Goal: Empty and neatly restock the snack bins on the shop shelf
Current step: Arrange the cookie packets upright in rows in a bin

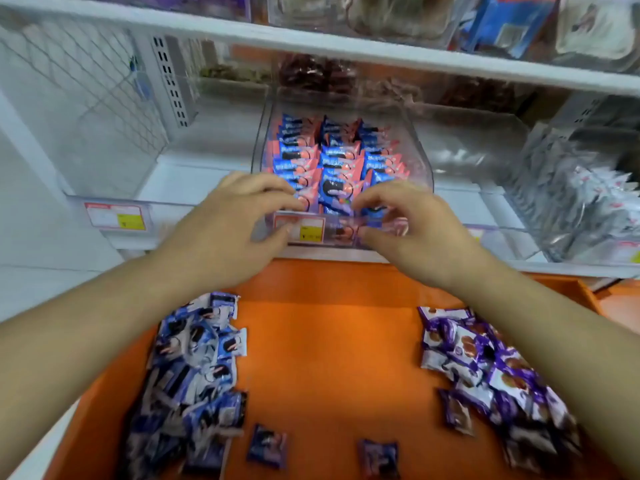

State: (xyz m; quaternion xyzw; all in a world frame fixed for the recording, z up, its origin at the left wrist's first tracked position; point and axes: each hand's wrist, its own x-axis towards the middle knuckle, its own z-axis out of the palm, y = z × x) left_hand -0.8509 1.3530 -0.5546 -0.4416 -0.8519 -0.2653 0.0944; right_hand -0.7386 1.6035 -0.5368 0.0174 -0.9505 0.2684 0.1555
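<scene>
We find the clear bin [412, 157] at 12 o'clock on the white shelf [214, 174], filled with rowed pink-and-blue packets [332, 157]. Left hand [239, 216] and right hand [412, 220] curl over its front lip; whether they clamp it, we cannot tell (frame blurred). Loose packets lie on the orange tray [329, 358] at 6 o'clock.

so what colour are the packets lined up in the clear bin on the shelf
Blue and pink, in neat rows in the clear bin; the packets show best in the head view.
</scene>
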